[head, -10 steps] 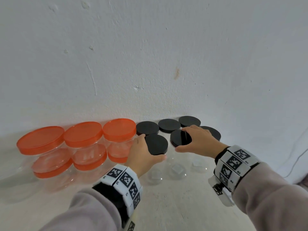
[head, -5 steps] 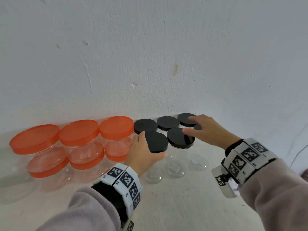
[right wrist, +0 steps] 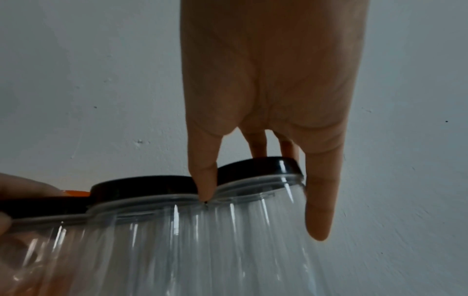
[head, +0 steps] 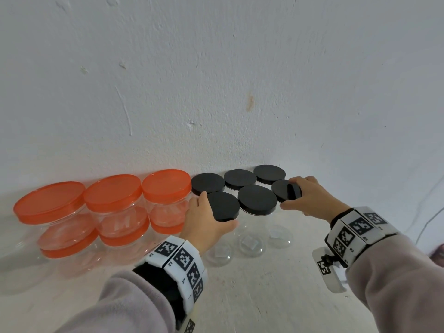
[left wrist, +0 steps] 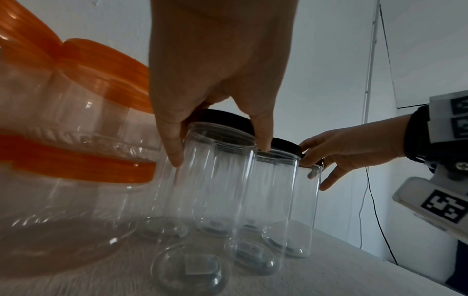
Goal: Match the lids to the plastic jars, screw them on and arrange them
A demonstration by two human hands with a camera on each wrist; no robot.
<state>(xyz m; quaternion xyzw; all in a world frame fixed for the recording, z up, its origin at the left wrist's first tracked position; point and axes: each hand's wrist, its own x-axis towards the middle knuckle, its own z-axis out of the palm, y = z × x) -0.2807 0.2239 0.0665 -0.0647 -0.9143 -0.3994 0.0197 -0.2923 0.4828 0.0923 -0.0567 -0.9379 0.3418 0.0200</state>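
Black-lidded clear jars [head: 257,200] stand in two rows at wall, right of orange-lidded jars [head: 113,193]. My left hand [head: 206,219] grips front-left black lid [head: 223,206]; my right hand [head: 310,198] grips front-right black lid [head: 284,189], little finger straight.

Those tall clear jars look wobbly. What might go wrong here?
The black-lidded jars are tall, narrow and packed close, so a nudge from either hand could topple several. The left hand grips one only at its lid. The stacked orange-lidded jars stand right beside it and might get bumped.
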